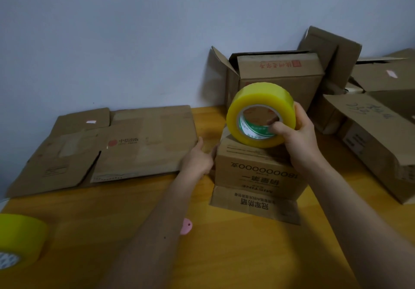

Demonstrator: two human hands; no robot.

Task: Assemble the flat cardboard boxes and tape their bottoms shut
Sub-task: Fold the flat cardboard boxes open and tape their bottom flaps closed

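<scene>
I have the small brown cardboard box with black printing [258, 171] standing on the yellow wooden desk [224, 255], turned bottom-up, with one of its flaps splayed out on the desk toward me. My right hand [294, 136] is clamped on the fat yellow roll of packing tape [260, 115], thumb hooked into the core and fingers wrapped over the outer face, and the roll sits on its edge right at the top of that box. My left hand [197, 158] is flat against the box's left side, fingers straight, bracing it. I read this as the start of taping the bottom seam, though I cannot make out the tape's free end. What counts is that the roll is already above the box, and the seam should run left to right beneath it, so my right hand must draw the tape along that line while my left steadies. To the left of the box lie flattened brown cardboard sheets [134, 147], not yet folded up; behind and right of it sit several assembled boxes [278, 73]. A second yellow tape roll [20, 239] rests well to the near left, and a small pink object [186, 226] peeks out beside my left forearm.
</scene>
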